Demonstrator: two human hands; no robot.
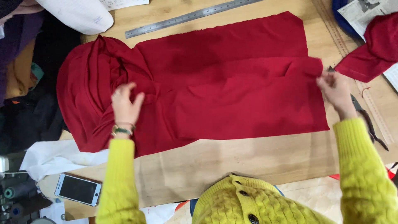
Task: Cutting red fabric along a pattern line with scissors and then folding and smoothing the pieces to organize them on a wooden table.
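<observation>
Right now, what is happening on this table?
A person in a yellow knitted cardigan is handling a red cloth spread on a wooden table. The left hand gathers its bunched part, and the right hand pinches its right edge. A metal ruler lies beyond the cloth.

Sewing workshop: steel ruler (191, 17), scissors (369, 120)

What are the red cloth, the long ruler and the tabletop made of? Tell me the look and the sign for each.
Red cloth: soft matte fabric, likely a knit; it drapes and bunches into folds under the left hand.
Ruler: metal, probably steel; grey sheen with fine graduation marks.
Tabletop: wood or wood-look laminate; pale grain lines, smooth finish.
</observation>
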